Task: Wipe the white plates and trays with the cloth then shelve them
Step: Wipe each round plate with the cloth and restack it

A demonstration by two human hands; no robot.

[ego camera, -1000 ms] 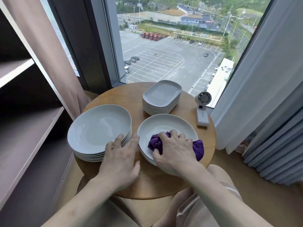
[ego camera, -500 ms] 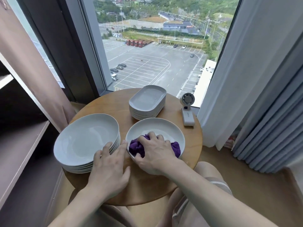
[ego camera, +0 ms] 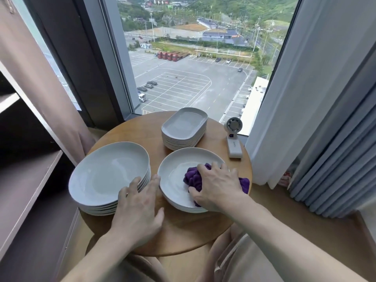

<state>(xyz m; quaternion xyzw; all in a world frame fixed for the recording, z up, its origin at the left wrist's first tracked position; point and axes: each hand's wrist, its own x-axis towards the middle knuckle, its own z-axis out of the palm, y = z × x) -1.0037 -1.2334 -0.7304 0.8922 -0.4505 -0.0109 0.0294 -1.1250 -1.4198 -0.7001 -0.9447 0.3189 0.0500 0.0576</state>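
The right hand [ego camera: 217, 184], fingers curled over the purple cloth [ego camera: 193, 179], is sweeping it from the small plate's [ego camera: 175, 178] near-left toward its right rim, so wiping is under way. The left hand [ego camera: 138, 206] is resting spread-fingered on the tabletop [ego camera: 183, 231], steadying; the shelf [ego camera: 26, 180] is awaiting plates.

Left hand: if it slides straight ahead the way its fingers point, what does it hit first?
Probably the rim of the large plate stack, right at its fingertips; the gap to the wiped plate looks narrower than the left hand. The tray stack lies beyond.
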